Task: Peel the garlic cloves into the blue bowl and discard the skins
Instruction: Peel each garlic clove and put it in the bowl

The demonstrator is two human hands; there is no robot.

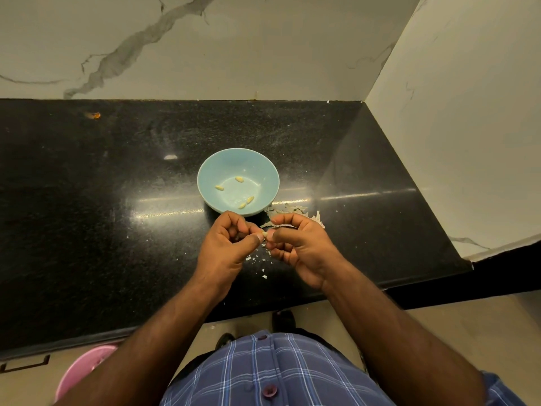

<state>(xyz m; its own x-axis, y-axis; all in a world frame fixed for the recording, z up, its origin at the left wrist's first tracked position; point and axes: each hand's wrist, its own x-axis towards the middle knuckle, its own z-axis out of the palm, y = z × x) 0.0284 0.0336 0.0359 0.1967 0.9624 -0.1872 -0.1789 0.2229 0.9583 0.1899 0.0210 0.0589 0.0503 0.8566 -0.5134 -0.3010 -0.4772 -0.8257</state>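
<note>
A light blue bowl (pixel 257 168) stands on the black counter (pixel 102 200), with several peeled garlic cloves (pixel 239 179) lying in it. Just in front of the bowl, my left hand (pixel 225 247) and my right hand (pixel 295 244) meet, and both pinch one small garlic clove (pixel 265 234) between thumb and fingertips. A pile of papery garlic skins (pixel 289 212) lies to the right of the bowl, partly hidden behind my right hand. Small skin flakes (pixel 263 272) are scattered on the counter under my hands.
The marble backsplash (pixel 205 54) runs behind the counter, and a side wall (pixel 468 112) closes it on the right. A pink bin (pixel 85 367) stands on the floor at the lower left, below the counter's front edge.
</note>
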